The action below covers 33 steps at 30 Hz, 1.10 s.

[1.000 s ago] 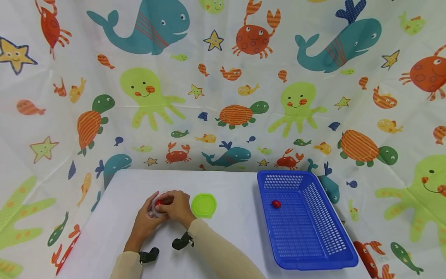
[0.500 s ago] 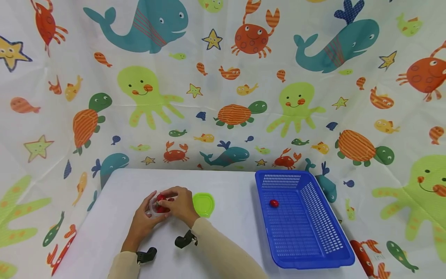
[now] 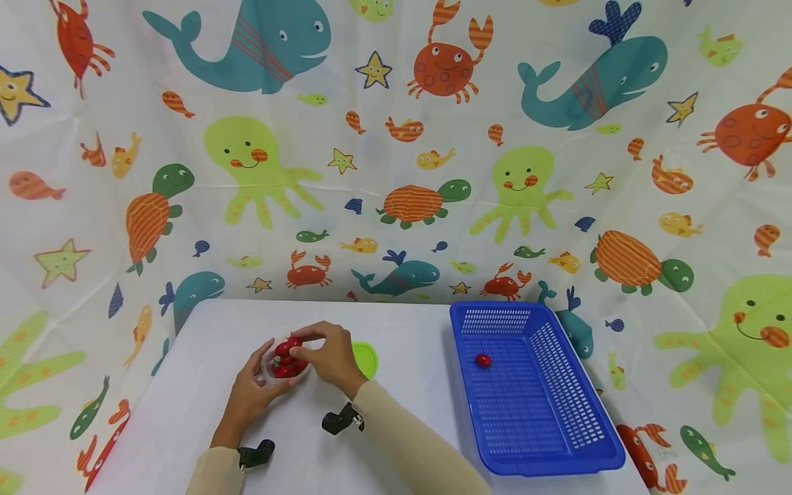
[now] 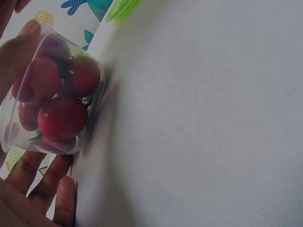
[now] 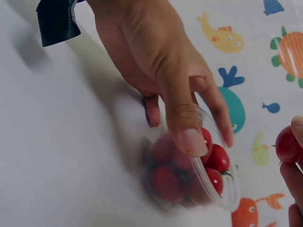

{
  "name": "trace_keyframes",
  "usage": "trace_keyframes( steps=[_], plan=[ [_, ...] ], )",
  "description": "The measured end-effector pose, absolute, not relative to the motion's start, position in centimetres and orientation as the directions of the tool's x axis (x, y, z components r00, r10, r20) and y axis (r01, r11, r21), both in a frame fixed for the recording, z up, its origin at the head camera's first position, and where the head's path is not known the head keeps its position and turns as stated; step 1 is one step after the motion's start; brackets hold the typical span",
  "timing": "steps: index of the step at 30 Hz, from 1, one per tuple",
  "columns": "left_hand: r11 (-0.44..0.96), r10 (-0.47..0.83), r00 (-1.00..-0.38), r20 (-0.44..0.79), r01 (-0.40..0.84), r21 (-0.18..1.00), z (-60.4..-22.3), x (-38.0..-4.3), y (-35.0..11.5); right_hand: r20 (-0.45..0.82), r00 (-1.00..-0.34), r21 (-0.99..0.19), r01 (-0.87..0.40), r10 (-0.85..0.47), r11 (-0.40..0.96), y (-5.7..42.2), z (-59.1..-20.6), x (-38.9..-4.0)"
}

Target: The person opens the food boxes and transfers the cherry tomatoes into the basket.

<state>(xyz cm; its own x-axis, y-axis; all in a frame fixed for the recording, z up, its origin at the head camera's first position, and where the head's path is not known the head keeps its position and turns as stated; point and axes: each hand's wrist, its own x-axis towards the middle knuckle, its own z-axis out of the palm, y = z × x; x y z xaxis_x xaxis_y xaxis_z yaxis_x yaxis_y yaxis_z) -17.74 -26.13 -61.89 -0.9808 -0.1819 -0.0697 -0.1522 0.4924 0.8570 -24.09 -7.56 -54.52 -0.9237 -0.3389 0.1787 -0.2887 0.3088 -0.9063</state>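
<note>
My left hand (image 3: pixel 252 390) holds a clear plastic cup (image 4: pixel 28 142) on the white table, thumb on the near rim and fingers round the far side. Several red cherry tomatoes (image 4: pixel 63 117) with green stems fill the cup. My right hand (image 3: pixel 337 354) is over the cup's right side, pinching one cherry tomato (image 5: pixel 287 145) between thumb and fingertips. In the right wrist view this tomato shows apart from the cup.
A bright green lid (image 3: pixel 368 359) lies right of the cup, partly hidden by my right hand. Farther right stands a blue plastic basket (image 3: pixel 537 412) with a single red tomato (image 3: pixel 483 360) inside. A sea-animal printed cloth (image 3: pixel 396 158) hangs behind the table.
My right hand has drawn up and slightly right from inside the cup, a cherry tomato in its fingers. More of the tomatoes in the cup now show. The left hand keeps its hold.
</note>
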Motion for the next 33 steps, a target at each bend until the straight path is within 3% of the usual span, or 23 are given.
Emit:
trace_keyframes(
  steps=[33],
  plan=[
    [0.484,-0.159,-0.984,-0.077,-0.146,0.863,-61.9,-18.1,-26.5,0.297,-0.919,-0.896,-0.361,-0.258,0.256,2.0,-49.9,-25.3]
  ],
)
